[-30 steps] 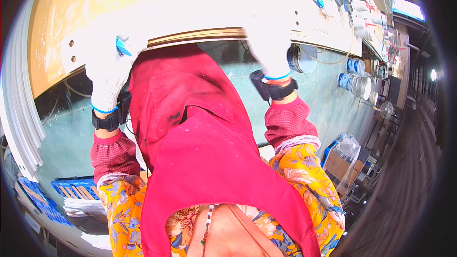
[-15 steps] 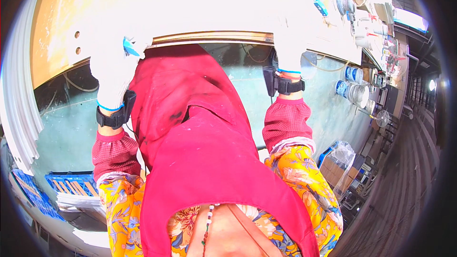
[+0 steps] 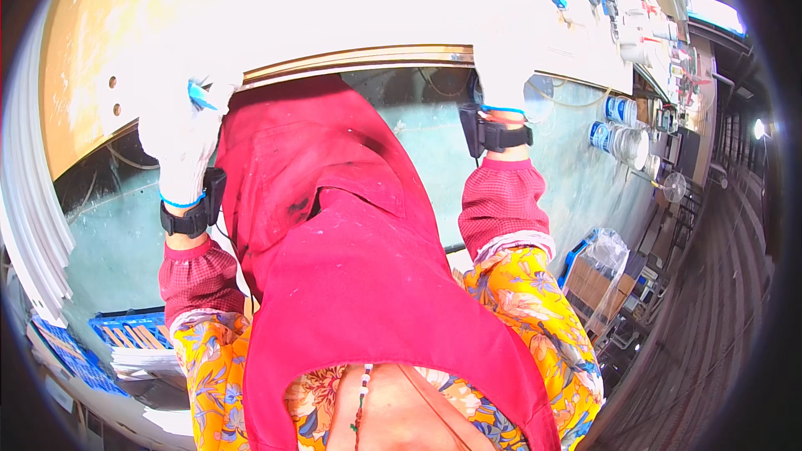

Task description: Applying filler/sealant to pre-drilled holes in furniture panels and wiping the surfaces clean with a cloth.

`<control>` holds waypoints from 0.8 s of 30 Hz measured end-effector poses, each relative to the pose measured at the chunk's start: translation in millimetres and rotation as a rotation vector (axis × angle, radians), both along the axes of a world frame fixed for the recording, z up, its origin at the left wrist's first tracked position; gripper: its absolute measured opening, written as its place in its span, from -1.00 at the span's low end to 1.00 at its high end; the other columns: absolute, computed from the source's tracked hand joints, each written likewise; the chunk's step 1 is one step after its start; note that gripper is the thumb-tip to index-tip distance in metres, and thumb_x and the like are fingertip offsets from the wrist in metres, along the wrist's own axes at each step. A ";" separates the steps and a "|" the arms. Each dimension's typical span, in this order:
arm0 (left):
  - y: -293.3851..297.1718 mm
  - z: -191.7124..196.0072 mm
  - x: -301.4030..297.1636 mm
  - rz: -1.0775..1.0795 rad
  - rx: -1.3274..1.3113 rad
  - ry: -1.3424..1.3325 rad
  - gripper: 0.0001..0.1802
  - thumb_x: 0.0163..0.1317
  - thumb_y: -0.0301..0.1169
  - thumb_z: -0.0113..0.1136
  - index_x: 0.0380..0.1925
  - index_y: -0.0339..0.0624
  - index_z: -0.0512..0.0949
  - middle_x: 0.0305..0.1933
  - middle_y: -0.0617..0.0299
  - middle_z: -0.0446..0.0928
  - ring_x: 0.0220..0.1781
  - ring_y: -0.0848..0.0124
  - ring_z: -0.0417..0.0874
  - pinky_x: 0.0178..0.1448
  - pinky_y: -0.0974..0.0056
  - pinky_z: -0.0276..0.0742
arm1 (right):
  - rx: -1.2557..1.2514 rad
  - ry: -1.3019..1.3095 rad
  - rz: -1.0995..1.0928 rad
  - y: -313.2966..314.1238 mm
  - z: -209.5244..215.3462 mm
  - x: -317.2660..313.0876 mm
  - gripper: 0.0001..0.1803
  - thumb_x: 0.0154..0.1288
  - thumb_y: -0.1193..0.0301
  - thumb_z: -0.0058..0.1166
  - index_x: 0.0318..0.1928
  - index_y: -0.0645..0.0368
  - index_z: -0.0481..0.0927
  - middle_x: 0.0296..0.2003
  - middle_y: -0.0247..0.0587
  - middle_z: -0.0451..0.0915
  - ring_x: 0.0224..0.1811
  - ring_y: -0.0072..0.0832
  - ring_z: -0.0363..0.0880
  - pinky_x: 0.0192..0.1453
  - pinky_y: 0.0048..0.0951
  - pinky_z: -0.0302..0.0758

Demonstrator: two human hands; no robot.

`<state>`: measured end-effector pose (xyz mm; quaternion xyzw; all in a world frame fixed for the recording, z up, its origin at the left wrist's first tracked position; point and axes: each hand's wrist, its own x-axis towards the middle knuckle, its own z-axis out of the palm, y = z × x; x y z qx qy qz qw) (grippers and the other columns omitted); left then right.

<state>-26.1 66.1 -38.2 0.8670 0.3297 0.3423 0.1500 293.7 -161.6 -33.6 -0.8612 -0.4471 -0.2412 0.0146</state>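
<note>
Workshop floor [image 3: 109,238]: smooth grey-green, with blue-and-white buckets [image 3: 628,146] standing to the right.
Surface [image 3: 79,75]: flat, tan, bleached white by glare across its middle.
Left hand [image 3: 185,108]: in a white knit glove at the front edge; the fingers wash out, so whether they grip or lie loose I cannot tell.
Blue piece [image 3: 200,93]: small, angular, against the left glove near that front edge.
Right hand [image 3: 504,71]: gloved too, at the same edge further right; its fingers vanish in glare, grasp unclear.
Since one second ago: the right hand has slid rightward, baring more edge between the gloves; the left keeps its place.
Front edge [image 3: 359,57]: layered, wood-toned bands, slightly bowed by the lens.
Apron [image 3: 359,284]: crimson cloth, creased, dark-smudged, over floral sleeves [image 3: 535,292].
</note>
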 end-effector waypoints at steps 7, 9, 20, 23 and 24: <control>-1.3 -9.0 -3.2 0.059 0.023 0.035 -0.67 -0.15 -0.21 0.55 -0.40 -0.02 0.63 -0.46 0.33 0.64 -0.43 0.45 0.65 -0.32 0.37 0.55 | 0.075 0.055 0.266 40.6 -3.0 -72.2 -0.73 0.19 0.29 0.10 -0.11 0.06 0.64 -0.20 -0.14 0.64 -0.11 -0.14 0.59 0.02 -0.14 0.50; -0.5 -8.5 -3.4 0.050 0.034 0.035 -0.67 -0.14 -0.22 0.55 -0.39 -0.03 0.63 -0.46 0.33 0.64 -0.43 0.45 0.65 -0.32 0.37 0.55 | 0.090 0.088 0.411 43.6 3.5 -83.3 -0.74 0.17 0.28 0.12 -0.13 0.03 0.65 -0.22 -0.15 0.64 -0.13 -0.14 0.60 0.01 -0.13 0.50; -0.5 0.3 -7.3 -0.017 0.062 -0.084 -0.75 -0.06 -0.22 0.49 -0.40 -0.01 0.66 -0.62 0.41 0.57 -0.62 0.53 0.54 -0.47 0.41 0.44 | 0.035 0.046 -0.215 -18.2 -11.6 19.6 -0.51 0.32 0.21 0.01 0.19 0.16 0.45 0.15 0.03 0.48 0.24 -0.07 0.40 0.33 -0.12 0.29; -3.6 -1.2 -10.1 0.013 0.009 -0.052 -0.75 -0.10 -0.17 0.49 -0.48 0.01 0.67 -0.62 0.46 0.57 -0.61 0.47 0.54 -0.45 0.38 0.47 | 0.029 -0.055 -0.039 12.4 -8.4 -17.6 -0.51 0.27 0.20 0.01 0.16 0.14 0.47 0.09 0.05 0.50 0.10 -0.05 0.50 0.17 -0.04 0.42; -4.1 -2.2 -10.5 0.017 0.043 -0.046 -0.71 -0.12 -0.21 0.53 -0.43 -0.03 0.66 -0.50 0.38 0.60 -0.49 0.44 0.57 -0.36 0.36 0.50 | 0.019 -0.083 0.074 27.8 -7.0 -36.7 -0.57 0.24 0.24 0.03 0.09 0.12 0.52 0.02 0.02 0.54 0.05 -0.07 0.52 0.14 -0.02 0.43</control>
